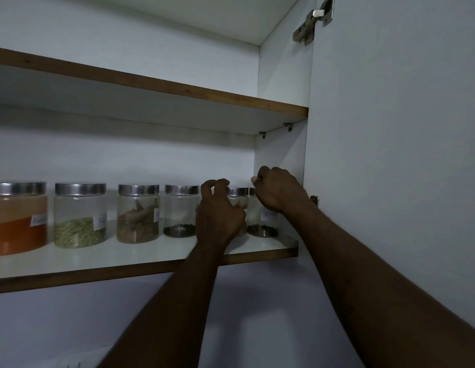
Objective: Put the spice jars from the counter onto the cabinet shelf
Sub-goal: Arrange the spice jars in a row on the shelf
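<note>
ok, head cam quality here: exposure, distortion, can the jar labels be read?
Head view: underexposed with a cool cast, so the left hand and right hand read as dark shapes, finger contact with the jars unclear. Same view: wide-angle skew, upper shelf and lower shelf edges converge rightward; jar labels too dim and soft to read; lids show only dull highlights, no glare.

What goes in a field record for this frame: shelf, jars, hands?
shelf: lower shelf holds six steel-lidded jars in a row
jars: orange powder jar, green seed jar, brown stick jar, dark seed jar, half-hidden jar, end jar
left hand: curled before half-hidden jar; grip unclear
right hand: curled over end jar; grip unclear
</note>
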Tool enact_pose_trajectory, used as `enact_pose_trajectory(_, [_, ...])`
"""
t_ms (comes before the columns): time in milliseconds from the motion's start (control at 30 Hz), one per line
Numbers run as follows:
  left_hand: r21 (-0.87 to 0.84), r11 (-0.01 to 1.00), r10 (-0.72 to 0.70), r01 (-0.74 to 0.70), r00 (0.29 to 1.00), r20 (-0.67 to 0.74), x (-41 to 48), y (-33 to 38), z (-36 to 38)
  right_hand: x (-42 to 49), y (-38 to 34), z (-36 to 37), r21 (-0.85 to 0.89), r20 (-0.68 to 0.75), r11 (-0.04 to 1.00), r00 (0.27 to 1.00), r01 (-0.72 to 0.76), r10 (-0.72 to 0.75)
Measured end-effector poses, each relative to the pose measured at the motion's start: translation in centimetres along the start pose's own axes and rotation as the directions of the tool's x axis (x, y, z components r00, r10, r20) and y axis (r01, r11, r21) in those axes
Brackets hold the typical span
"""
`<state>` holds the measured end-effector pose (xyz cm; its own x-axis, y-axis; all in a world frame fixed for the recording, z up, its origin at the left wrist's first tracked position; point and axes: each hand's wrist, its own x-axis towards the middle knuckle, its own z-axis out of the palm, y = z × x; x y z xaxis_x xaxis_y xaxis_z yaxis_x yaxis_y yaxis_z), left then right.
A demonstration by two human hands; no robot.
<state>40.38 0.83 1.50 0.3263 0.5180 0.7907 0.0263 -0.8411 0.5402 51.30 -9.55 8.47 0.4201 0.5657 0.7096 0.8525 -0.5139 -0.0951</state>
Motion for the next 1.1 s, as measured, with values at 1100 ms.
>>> enact_pose_trajectory(1100, [-0.181,0.956,-0.199,0.232,0.963,0.184,1.2,-0.8,0.1,-0.2,-0.4,-0.7,0.063,0.094,0.998,0.995,-0.028,0.022])
